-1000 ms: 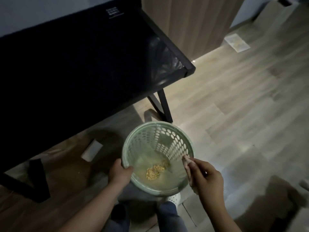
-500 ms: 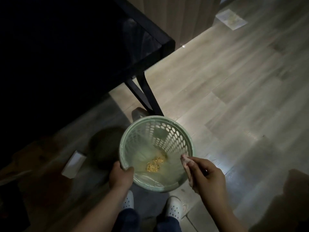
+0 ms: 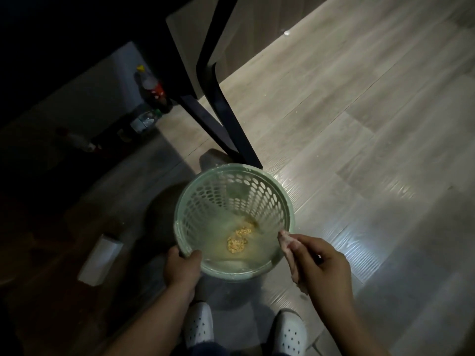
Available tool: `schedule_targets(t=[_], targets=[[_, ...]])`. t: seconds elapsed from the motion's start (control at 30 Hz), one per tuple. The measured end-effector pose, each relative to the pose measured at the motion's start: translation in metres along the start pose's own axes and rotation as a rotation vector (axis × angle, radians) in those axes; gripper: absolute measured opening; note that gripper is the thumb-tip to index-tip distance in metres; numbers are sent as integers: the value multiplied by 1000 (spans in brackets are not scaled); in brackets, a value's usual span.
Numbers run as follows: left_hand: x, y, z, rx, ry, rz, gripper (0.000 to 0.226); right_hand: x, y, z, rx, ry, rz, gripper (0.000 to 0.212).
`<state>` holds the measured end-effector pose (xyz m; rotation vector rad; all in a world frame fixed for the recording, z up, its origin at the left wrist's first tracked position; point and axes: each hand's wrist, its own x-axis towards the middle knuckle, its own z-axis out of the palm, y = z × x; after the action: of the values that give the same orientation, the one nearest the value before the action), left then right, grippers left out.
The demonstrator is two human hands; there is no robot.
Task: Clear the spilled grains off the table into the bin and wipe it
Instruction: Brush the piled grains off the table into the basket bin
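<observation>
A pale green perforated bin [image 3: 210,199] is low over the wooden floor, lined with clear plastic. A small heap of yellow grains [image 3: 237,241] lies at its bottom. My left hand [image 3: 181,268] grips the near left rim of the bin. My right hand [image 3: 317,263] hovers at the near right rim, fingers pinched on a crumpled pale cloth or tissue [image 3: 289,244]. The black table [image 3: 77,29] fills the dark upper left; its top is not visible.
A black table leg [image 3: 226,119] slants down just behind the bin. Bottles [image 3: 153,91] stand on the floor under the table. A white box [image 3: 100,260] lies left of the bin. My white shoes [image 3: 199,325] are below it. Lit wood floor spreads right.
The view has dropped and moved closer: the tabletop slid out of sight, and the table leg and bottles came into view. Both hands keep their hold by the bin.
</observation>
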<state>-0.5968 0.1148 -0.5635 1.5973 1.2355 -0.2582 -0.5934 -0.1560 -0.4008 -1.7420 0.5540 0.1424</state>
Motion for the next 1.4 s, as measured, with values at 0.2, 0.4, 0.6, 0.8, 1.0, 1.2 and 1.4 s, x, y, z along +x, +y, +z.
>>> schedule_targets(t=[0.2,0.4,0.6,0.8,1.0,1.2,1.4], targets=[[-16,28,12,-153,-3,-25,40,19,36,23,24,10,0,19],[3,32,31,-346,5,-68,38,42,59,49,14,-3,-37,17],[28,49,45,-431,41,-91,36,69,68,77,1,-18,-67,17],[71,71,58,-534,107,-80,44,95,72,98,3,-27,-75,15],[110,102,55,-536,-66,-112,19,114,71,108,7,-24,-94,15],[100,115,45,-274,-131,-21,54,107,58,105,-21,-23,-99,16],[67,100,27,-85,-33,13,49,79,43,94,-73,-24,-92,16]])
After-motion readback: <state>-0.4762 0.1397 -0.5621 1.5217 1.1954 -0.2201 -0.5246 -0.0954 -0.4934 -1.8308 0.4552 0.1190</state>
